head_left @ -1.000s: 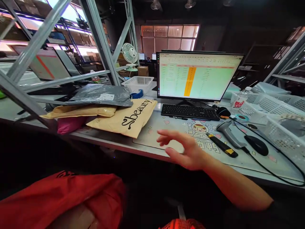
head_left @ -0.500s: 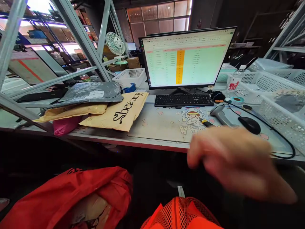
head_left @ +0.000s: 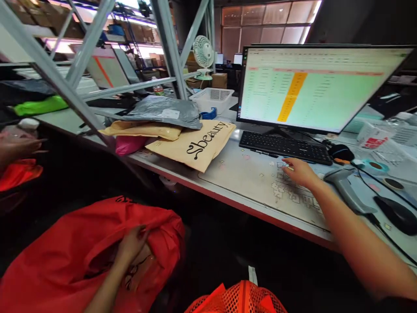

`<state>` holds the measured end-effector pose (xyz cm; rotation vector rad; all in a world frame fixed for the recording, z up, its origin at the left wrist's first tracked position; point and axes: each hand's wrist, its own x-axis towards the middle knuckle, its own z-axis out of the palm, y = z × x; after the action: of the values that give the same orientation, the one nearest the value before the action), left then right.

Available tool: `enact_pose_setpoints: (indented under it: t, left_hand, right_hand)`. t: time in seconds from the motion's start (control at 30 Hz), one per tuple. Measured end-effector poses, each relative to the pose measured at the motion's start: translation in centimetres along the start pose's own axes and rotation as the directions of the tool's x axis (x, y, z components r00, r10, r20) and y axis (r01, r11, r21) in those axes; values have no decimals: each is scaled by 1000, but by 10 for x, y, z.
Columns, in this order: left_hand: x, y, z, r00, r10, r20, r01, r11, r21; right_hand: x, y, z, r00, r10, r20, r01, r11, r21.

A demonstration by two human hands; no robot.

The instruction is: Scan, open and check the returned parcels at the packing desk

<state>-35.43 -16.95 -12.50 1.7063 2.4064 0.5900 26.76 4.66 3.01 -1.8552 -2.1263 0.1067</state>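
My left hand (head_left: 132,245) reaches over the opening of a red bag (head_left: 65,248), its fingers curled at the bag's upper rim. Inside the opening lies a tan package (head_left: 143,265) with dark lettering, partly covered by my arm. On the right, my right hand (head_left: 299,171) is low over the printed desk mat (head_left: 244,182), just in front of the keyboard (head_left: 283,145). Its thumb and fingers are apart, and no object shows between them. To the right of that forearm rests a grey barcode scanner (head_left: 347,191).
Tan and grey mailers (head_left: 208,143) are stacked at the desk's left edge, beside a metal frame. A monitor (head_left: 312,87) stands behind the keyboard. At right are a mouse (head_left: 395,213), a cable and a bottle. Another person's hand (head_left: 14,150) is at far left.
The view has turned left. My right hand, blurred before the desk earlier, is now over the mat, covering the yellow-and-black item's spot. My left hand has appeared at the red bag.
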Motion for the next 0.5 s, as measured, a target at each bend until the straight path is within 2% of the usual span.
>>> enact_pose_setpoints:
  t: [0.03,0.07,0.1,0.13,0.17,0.2,0.27,0.3,0.33,0.37,0.4,0.47,0.5]
  left_hand:
    - [2,15,0,992,52,-113,-59,996,-60]
    - [6,34,-6,954,153,-258,-177,982,-70]
    - [14,57,-16,878,260,-403,-299,953,-37]
    - [25,81,-31,791,364,-492,-413,911,10]
    - [40,105,-50,712,460,-530,-511,858,57]
    - [58,128,-70,655,550,-518,-594,799,96]
    - [102,165,-112,588,662,-465,-694,708,130]
    - [128,179,-130,570,672,-474,-708,694,132]
    - [156,190,-145,568,668,-480,-702,698,141]
    - [183,198,-157,586,662,-467,-681,715,160]
    - [210,206,-165,637,642,-426,-638,749,175]
    - [254,218,-169,772,530,-350,-503,847,174]
    - [270,224,-167,808,490,-329,-458,872,173]
  right_hand:
    - [-1,-5,2,999,-37,-14,38,999,17]
    - [-2,-9,3,997,-67,-37,69,997,32]
    - [-4,-11,2,994,-88,-70,91,995,40]
    - [-6,-10,-2,989,-99,-109,104,994,38]
    - [-8,-8,-7,982,-104,-155,109,994,26]
    - [-12,-2,-14,973,-104,-204,108,994,7]
    - [-20,17,-31,953,-78,-292,68,997,-44]
    - [-25,32,-40,943,-46,-329,24,997,-71]
    - [-30,48,-48,933,-2,-359,-35,995,-98]
    - [-34,67,-56,922,51,-383,-107,986,-126]
    - [-39,86,-61,910,113,-399,-188,970,-154]
    - [-50,122,-67,891,245,-382,-339,919,-202]
    - [-56,136,-68,885,308,-349,-397,892,-218]
